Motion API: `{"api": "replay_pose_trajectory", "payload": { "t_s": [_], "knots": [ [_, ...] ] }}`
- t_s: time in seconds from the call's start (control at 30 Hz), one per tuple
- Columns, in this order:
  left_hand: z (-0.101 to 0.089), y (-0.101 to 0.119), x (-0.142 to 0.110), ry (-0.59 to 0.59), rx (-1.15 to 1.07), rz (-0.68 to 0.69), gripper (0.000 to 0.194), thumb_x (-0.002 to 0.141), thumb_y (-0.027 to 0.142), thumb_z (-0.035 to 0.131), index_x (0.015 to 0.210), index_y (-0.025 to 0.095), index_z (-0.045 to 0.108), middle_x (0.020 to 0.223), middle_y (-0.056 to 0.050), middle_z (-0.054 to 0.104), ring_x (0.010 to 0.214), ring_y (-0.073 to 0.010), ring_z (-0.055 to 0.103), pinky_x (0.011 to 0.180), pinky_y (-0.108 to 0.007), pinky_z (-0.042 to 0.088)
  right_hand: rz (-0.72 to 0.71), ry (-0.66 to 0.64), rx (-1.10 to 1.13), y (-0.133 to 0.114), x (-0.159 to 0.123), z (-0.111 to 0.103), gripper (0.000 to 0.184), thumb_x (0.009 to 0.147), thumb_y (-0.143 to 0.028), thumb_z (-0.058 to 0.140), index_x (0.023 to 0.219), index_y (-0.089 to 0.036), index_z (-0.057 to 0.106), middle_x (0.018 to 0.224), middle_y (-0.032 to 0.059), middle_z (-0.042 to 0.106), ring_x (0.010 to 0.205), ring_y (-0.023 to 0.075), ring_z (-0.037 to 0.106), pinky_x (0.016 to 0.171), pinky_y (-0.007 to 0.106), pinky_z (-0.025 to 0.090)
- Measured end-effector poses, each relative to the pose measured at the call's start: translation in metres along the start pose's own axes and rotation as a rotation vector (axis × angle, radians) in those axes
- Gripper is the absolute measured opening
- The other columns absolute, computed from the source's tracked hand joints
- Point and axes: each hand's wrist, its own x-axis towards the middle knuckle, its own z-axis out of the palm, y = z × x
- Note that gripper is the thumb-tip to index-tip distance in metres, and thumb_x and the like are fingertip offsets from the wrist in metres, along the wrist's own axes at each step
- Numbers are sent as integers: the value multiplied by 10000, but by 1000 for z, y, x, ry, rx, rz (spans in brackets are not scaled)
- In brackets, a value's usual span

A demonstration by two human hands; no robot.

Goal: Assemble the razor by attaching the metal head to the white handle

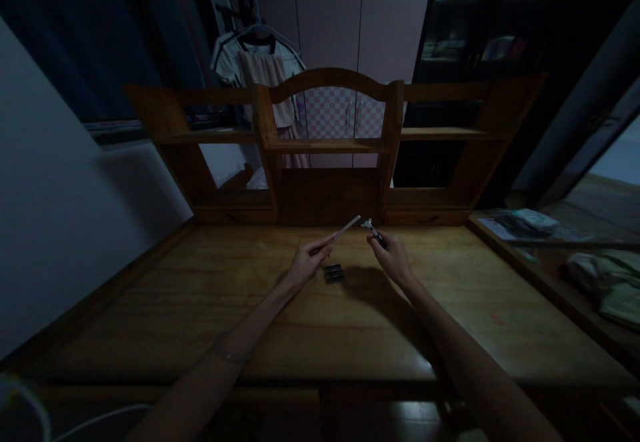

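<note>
Head view: I see the left hand (306, 263) pinching a slim pale stick (348, 227) low, presumably freeing its tip, the right hand (394, 257) gripping a black-handled metal tool (369, 225) near the wooden tabletop (210, 282)'s far edge.

Open tabletop (225, 309) either side of small dark objects (334, 273); wooden shelf unit (327, 147) behind.

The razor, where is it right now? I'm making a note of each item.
In the head view, the razor is in the right hand, above the desk, right of the white stick.
</note>
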Motion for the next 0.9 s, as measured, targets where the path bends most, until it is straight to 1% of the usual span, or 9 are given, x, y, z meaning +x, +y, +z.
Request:
{"api": "replay_pose_trajectory", "payload": {
  "t_s": [0.07,0.13,0.2,0.27,0.43,0.5,0.6,0.77,0.9],
  "knots": [
    [-2,1,0,16,-4,-11,477,764,361,631,1203,183,575,878,-52,639,661,-89,484,621,-206,379,8,3,26,-1,0,0,351,863,-353,470,570,-161,452,509,-36,368,470,105,377,464,231,193],
    [-2,2,-1,-17,-25,-37,519,770,367,625,1243,175,537,757,-28,610,567,-67,430,541,-191,336,10,-11,41,-2,0,0,356,864,-358,468,568,-161,444,508,-38,359,467,103,370,463,231,191],
    [0,3,-2,-67,-18,-40,522,772,367,623,1241,154,540,723,-28,594,543,-65,415,514,-190,318,10,-39,49,-2,1,0,357,865,-353,465,566,-161,443,505,-39,352,461,101,362,460,233,187],
    [2,3,-3,-69,24,-15,487,775,362,617,1209,144,572,775,-48,613,595,-83,456,544,-199,349,18,-54,59,-2,1,0,352,863,-346,465,565,-161,443,500,-41,346,455,99,354,457,234,185],
    [-2,1,-1,35,113,52,457,802,363,585,1223,186,560,848,-41,628,708,-106,499,636,-209,393,31,-39,89,-1,0,2,352,850,-350,475,556,-162,429,501,-39,346,462,101,357,458,231,192],
    [-2,0,-1,15,118,62,459,810,358,578,1237,190,548,843,-39,627,690,-101,493,628,-207,389,24,-43,83,-1,0,3,349,851,-346,471,557,-161,434,501,-38,351,463,101,361,458,231,191],
    [0,-1,-2,-46,110,86,443,815,351,575,1227,189,559,959,-61,631,711,-105,506,652,-215,400,19,-64,59,-1,-1,4,339,851,-333,464,560,-160,447,499,-36,359,460,101,367,457,231,190],
    [-1,-1,0,-7,208,146,413,834,349,550,1220,201,560,1000,-61,633,786,-128,534,749,-249,415,12,-61,16,1,-1,5,342,845,-325,471,545,-160,449,488,-33,361,449,102,370,453,235,180],
    [-1,-1,0,-57,212,179,404,844,333,541,1223,196,558,1083,-75,613,889,-150,546,810,-261,411,6,-62,-16,4,-3,8,326,852,-319,474,568,-159,482,494,-28,400,453,107,397,457,238,189]
  ]
}}
